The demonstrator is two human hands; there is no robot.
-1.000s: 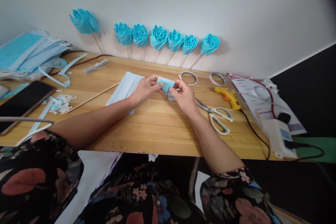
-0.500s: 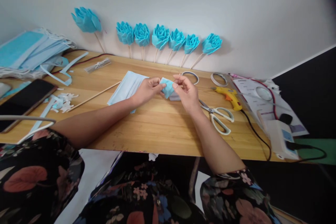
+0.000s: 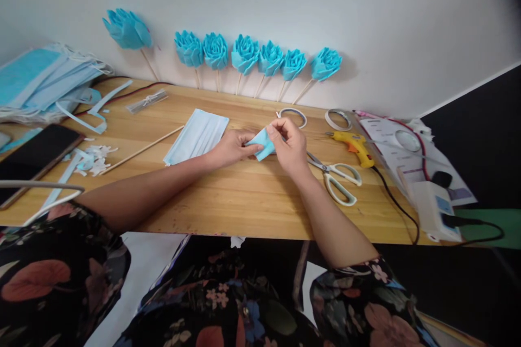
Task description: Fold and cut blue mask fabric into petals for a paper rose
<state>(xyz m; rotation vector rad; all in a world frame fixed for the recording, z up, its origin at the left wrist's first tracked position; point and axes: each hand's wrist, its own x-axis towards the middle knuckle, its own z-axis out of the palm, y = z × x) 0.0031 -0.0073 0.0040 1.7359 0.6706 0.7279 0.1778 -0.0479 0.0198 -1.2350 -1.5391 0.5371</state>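
Note:
Between my hands, above the wooden table [image 3: 228, 200], is a small blue piece of mask fabric [image 3: 262, 143], with a slanted, folded-looking edge. My left hand [image 3: 236, 146] pinches its left side with the thumb on top. At its upper right, my right hand [image 3: 288, 143] grips it between thumb and fingers. A pale blue pleated face mask [image 3: 198, 135] lies flat just left of my left hand. White-handled scissors [image 3: 336, 176] rest to the right of my right hand, their blades partly hidden behind it.
Several blue fabric roses [image 3: 245, 54] on sticks lean against the wall. A yellow glue gun [image 3: 354, 147], tape rolls [image 3: 337, 119] and a power strip [image 3: 435, 209] are on the right. Leftward lie a wooden stick [image 3: 142, 149], fabric scraps [image 3: 95, 160], a phone [image 3: 36, 162] and stacked masks [image 3: 49, 78].
The blue piece has turned in my fingers and now shows a slanted edge. My right hand has closed in on it, its fingers curling more tightly. The view has shifted slightly.

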